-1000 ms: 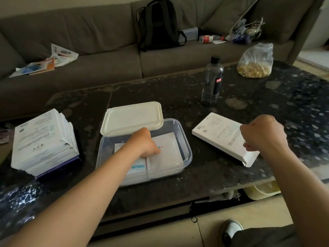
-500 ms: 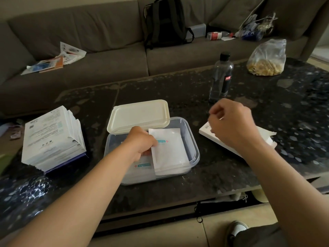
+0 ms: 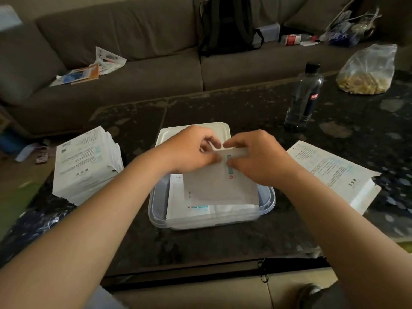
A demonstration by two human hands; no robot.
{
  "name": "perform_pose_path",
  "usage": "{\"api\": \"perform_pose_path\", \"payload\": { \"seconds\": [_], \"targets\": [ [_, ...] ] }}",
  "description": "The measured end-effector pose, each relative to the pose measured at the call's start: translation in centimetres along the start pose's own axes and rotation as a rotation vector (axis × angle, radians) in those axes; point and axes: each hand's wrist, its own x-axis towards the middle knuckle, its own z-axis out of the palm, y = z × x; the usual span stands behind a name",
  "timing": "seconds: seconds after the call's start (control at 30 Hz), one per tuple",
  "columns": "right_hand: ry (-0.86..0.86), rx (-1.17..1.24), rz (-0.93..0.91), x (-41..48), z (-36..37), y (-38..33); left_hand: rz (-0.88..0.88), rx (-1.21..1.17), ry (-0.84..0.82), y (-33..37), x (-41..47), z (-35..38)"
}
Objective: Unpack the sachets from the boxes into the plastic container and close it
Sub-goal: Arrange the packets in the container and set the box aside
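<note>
I see a white sachet [image 3: 219, 181] tilted over the clear container [image 3: 266, 200], its far edge pinched by my left hand [image 3: 189, 150] and right hand [image 3: 256, 157]. More sachets [image 3: 200, 210] lie flat inside. Box stack [image 3: 85, 163] left and flattened box [image 3: 334, 172] right sit apart on the counter [image 3: 200, 244], leaving room.

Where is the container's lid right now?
In the head view the white lid lies centre frame, at the far edge of the clear plastic container, partly hidden behind both hands and left of the water bottle.

Hands [image 3: 225, 156] hide lid [image 3: 219, 128]; blurred.
</note>
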Motion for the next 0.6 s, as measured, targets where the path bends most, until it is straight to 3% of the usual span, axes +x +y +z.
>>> {"api": "perform_pose_path", "payload": {
  "seconds": [0.1, 0.23, 0.37, 0.43, 0.6],
  "targets": [
    [0.072, 0.088, 0.102, -0.1, 0.0, 0.6, -0.147, -0.096, -0.081, -2.0, -0.1, -0.7],
    [0.056, 0.035, 0.182, -0.4, 0.5, 0.8, -0.263, -0.569, 0.005, -3.3, 0.0, -1.1],
    [-0.265, -0.226, 0.173, -0.7, 1.2, 0.0, -0.146, -0.266, 0.147, -3.1, 1.3, 0.1],
    [-0.4, -0.293, 0.198, -0.7, 1.6, -0.2, -0.074, -0.176, 0.124, -2.7, 2.2, 1.4],
    [-0.357, -0.6, 0.19, -1.0, 1.7, -0.6, 0.037, 0.03, 0.015, -2.6, 2.9, 4.0]
  ]
}}
